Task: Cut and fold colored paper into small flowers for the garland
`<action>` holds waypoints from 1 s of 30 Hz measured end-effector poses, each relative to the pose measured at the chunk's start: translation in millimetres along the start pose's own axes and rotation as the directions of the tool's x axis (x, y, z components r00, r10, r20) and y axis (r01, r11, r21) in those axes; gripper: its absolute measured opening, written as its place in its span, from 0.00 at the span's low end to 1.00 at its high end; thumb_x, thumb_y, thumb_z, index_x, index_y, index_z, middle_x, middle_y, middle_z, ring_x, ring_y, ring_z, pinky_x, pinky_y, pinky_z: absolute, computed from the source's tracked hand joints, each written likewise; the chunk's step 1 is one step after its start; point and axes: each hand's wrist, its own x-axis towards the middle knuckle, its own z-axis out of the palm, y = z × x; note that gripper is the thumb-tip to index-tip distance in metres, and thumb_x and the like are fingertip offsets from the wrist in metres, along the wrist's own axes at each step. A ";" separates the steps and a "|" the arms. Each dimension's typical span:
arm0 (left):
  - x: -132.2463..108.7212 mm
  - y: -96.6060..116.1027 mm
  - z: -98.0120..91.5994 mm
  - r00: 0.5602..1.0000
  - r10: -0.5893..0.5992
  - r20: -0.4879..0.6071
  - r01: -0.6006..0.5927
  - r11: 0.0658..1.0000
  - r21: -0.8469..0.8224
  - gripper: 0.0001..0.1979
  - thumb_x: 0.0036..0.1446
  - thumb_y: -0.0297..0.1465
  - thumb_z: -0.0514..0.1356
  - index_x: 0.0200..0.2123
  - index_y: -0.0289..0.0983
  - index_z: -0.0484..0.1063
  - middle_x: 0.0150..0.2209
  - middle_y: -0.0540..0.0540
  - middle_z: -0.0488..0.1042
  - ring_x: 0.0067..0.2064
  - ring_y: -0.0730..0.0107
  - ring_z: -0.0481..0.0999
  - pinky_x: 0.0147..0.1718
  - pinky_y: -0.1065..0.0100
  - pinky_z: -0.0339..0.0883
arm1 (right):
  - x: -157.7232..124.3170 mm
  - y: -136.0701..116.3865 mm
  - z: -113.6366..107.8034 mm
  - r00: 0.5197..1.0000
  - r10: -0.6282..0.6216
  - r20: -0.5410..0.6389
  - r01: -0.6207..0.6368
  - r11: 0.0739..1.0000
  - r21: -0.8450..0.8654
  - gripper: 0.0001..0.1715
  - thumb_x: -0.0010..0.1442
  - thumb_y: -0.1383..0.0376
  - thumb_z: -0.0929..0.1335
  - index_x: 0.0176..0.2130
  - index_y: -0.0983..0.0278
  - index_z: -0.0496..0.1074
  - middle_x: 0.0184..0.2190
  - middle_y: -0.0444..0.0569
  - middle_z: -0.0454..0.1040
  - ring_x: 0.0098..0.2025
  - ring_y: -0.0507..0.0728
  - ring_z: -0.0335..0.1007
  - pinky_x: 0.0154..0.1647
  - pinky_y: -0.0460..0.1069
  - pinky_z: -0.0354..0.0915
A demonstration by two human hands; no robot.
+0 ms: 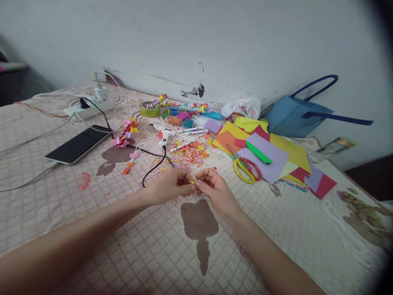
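At the far left of the table, a white power strip (90, 110) lies with a white adapter and a black plug in it, cables trailing off. Nearer, a dark-screened phone (76, 145) rests flat with a pale cable at its near left end. To the right of the phone is a cluster of pink, red and yellow paper pieces (123, 137), and farther back a green tape roll (150, 110). Next comes a white glue gun (166, 137), its black cord looping toward the near side. The left hand (167, 185) has thumb and fingertips closed in a pinch on a small yellow piece (193, 182), held near the middle of the table, on the near side of a heap of colored paper scraps (188, 156). The right hand (216, 189) meets it from the right, thumb and bent fingers clamped on the same piece; the fingertips hide most of its shape. Farther right, scissors (241, 159) with yellow and red handles lie on and beside overlapping colored sheets (294, 153), a bright green tool (258, 153) on top. Beyond them, a blue bag (297, 116) leans by the wall, and white string (340, 229) trails at the near right.
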 end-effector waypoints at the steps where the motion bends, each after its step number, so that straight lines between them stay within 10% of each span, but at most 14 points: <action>1: 0.1 0.0 0.1 1.000 -0.010 -0.005 0.010 1.000 -0.004 0.07 0.50 0.31 0.60 0.27 0.33 0.69 0.21 0.52 0.69 0.22 0.79 0.66 0.22 0.76 0.58 | -0.1 -0.5 0.1 1.000 0.007 0.006 -0.007 1.000 0.007 0.09 0.51 0.63 0.70 0.33 0.62 0.66 0.26 0.42 0.68 0.26 0.49 0.63 0.27 0.45 0.62; 30: 1.1 -1.8 -5.2 1.000 0.014 -0.021 -0.012 0.998 0.055 0.09 0.52 0.33 0.58 0.26 0.33 0.68 0.22 0.50 0.70 0.24 0.77 0.68 0.24 0.74 0.61 | -0.6 -6.7 -3.7 0.994 0.074 0.075 -0.071 0.997 -0.038 0.12 0.55 0.58 0.67 0.28 0.64 0.67 0.23 0.42 0.68 0.23 0.48 0.63 0.24 0.45 0.62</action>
